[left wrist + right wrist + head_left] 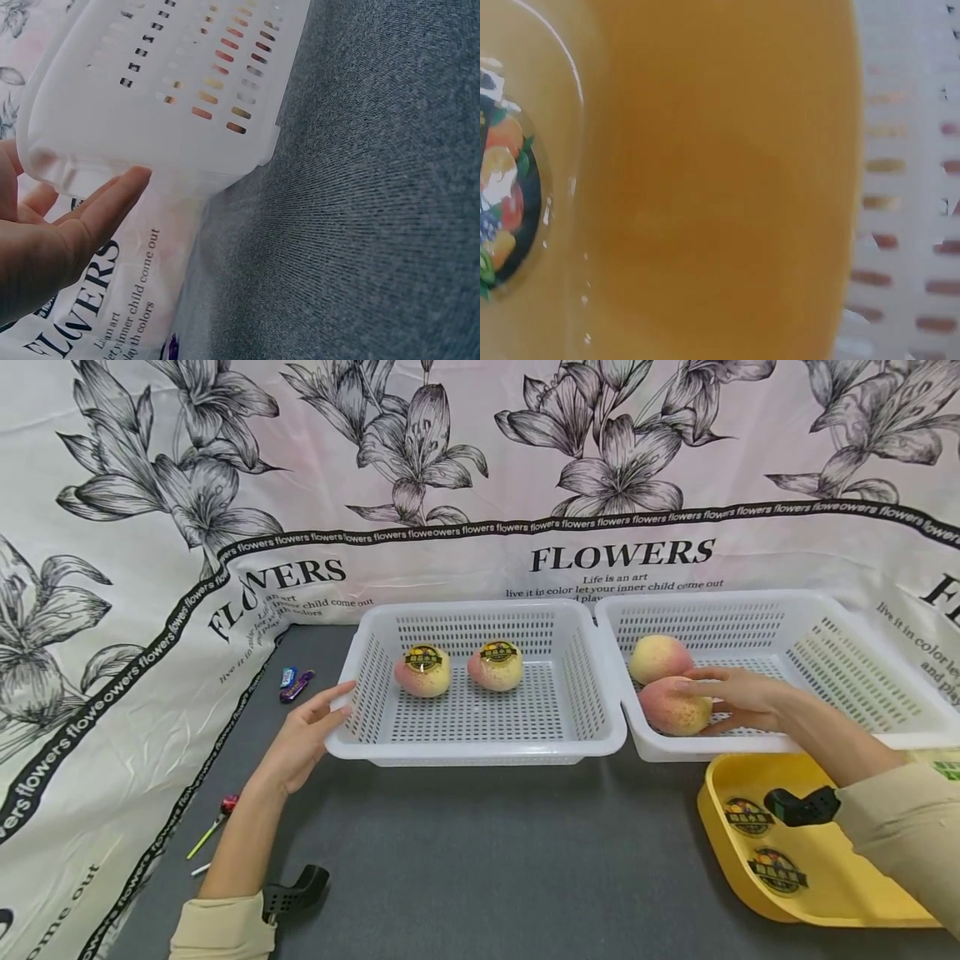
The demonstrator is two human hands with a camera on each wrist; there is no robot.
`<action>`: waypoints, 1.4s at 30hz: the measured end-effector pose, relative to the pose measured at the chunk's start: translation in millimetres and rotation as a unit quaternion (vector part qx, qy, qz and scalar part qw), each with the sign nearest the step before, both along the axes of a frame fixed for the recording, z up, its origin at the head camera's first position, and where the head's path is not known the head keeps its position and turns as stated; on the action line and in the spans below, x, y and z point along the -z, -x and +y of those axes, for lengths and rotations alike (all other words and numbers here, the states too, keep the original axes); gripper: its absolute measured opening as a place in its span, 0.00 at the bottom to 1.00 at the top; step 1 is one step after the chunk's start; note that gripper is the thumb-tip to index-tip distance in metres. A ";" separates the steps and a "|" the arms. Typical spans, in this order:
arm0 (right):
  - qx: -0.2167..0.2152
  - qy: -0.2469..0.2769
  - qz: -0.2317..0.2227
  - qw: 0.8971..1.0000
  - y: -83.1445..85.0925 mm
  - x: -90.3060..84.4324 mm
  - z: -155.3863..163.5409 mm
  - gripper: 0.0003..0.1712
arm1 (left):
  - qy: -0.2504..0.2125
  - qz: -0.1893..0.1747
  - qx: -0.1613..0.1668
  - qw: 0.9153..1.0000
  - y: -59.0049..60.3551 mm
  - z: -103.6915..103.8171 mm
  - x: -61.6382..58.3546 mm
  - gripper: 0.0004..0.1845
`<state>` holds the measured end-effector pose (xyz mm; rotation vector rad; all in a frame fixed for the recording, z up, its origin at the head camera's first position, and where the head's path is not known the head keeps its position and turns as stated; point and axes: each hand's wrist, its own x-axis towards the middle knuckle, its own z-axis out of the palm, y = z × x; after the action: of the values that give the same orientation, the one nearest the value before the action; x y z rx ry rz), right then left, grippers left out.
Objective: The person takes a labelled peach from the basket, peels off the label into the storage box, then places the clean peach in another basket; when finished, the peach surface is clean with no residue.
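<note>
Two white slotted baskets stand side by side on the grey table. The left basket (480, 752) holds two peaches with round stickers on top (423, 672) (497, 665). Two bare peaches lie in the right basket (750, 597), one at the back (658, 657) and a nearer one (671, 708). My right hand (720, 697) reaches into that basket, its thumb and fingers curled round the nearer peach. My left hand (330, 710) (90, 217) is flat, fingers straight, touching the left basket's front-left corner (150, 150).
A yellow tray (825, 868) (720, 187) with two round fruit stickers (750, 817) (777, 870) lies at the front right, under my right forearm. Candy wrappers (295, 683) and a red-tipped stick (213, 822) lie at the left by the floral cloth backdrop.
</note>
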<state>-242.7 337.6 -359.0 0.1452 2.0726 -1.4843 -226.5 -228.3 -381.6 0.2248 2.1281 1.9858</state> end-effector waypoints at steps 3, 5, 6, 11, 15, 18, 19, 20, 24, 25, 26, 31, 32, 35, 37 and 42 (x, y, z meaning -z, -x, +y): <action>-0.006 -0.008 -0.003 1.000 -1.5 -2.4 7.1 0.49 | 0.006 0.000 -0.002 1.000 0.3 -1.0 1.2 0.29; -0.012 -0.030 0.002 0.999 -2.5 -6.3 14.2 0.48 | 0.011 0.001 -0.002 1.000 0.6 -1.6 1.6 0.29; -0.020 -0.045 0.005 0.999 -2.6 -9.6 18.6 0.48 | 0.014 0.001 -0.002 1.000 0.8 -1.9 1.7 0.29; -0.044 -0.102 0.039 0.993 5.9 -45.4 34.5 0.46 | 0.014 0.002 -0.005 1.000 0.9 -4.0 0.6 0.29; -0.048 -0.075 0.084 0.993 20.7 -85.8 32.5 0.38 | 0.009 0.003 -0.011 1.000 -1.1 -7.3 -1.5 0.29; -0.049 -0.045 0.115 0.991 32.3 -110.6 16.9 0.31 | 0.010 0.004 -0.011 1.000 -2.3 -9.5 -2.0 0.29; -0.048 -0.037 0.122 0.991 36.1 -116.9 8.8 0.30 | 0.011 0.004 -0.010 1.000 -2.5 -9.9 -1.8 0.29; -0.048 -0.030 0.130 0.990 39.6 -121.7 -0.8 0.30 | 0.011 0.004 -0.010 1.000 -2.8 -10.2 -1.6 0.29; -0.037 0.031 0.147 0.988 52.0 -125.3 -44.8 0.30 | 0.015 0.004 -0.011 1.000 -2.9 -10.2 0.7 0.29; -0.037 0.049 0.146 0.987 54.5 -123.2 -55.7 0.31 | 0.015 0.004 -0.010 1.000 -2.8 -9.7 1.4 0.29; -0.035 0.067 0.145 0.986 56.9 -119.8 -66.2 0.32 | 0.014 0.004 -0.008 1.000 -2.5 -9.1 2.2 0.29; -0.038 0.123 0.131 0.983 71.2 -94.2 -110.3 0.34 | 0.009 0.005 -0.001 1.000 -0.9 -6.1 4.8 0.29; -0.043 0.127 0.130 0.982 74.6 -87.7 -117.5 0.34 | 0.006 0.005 0.001 1.000 -0.5 -5.5 5.0 0.29; -0.060 0.121 0.129 0.982 83.7 -69.8 -137.7 0.32 | 0.002 0.005 0.007 1.000 0.1 -3.7 4.6 0.29; -0.070 0.109 0.126 0.984 88.6 -60.3 -150.4 0.32 | 0.001 0.006 0.010 1.000 0.4 -2.7 3.9 0.29; -0.078 0.068 0.125 0.987 95.9 -45.9 -179.9 0.34 | -0.003 0.005 0.006 1.000 -0.4 -1.0 1.3 0.29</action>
<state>-338.6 157.7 -313.1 -0.2651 2.1094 -1.6077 -226.1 -229.3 -382.9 0.2469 2.1214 1.9902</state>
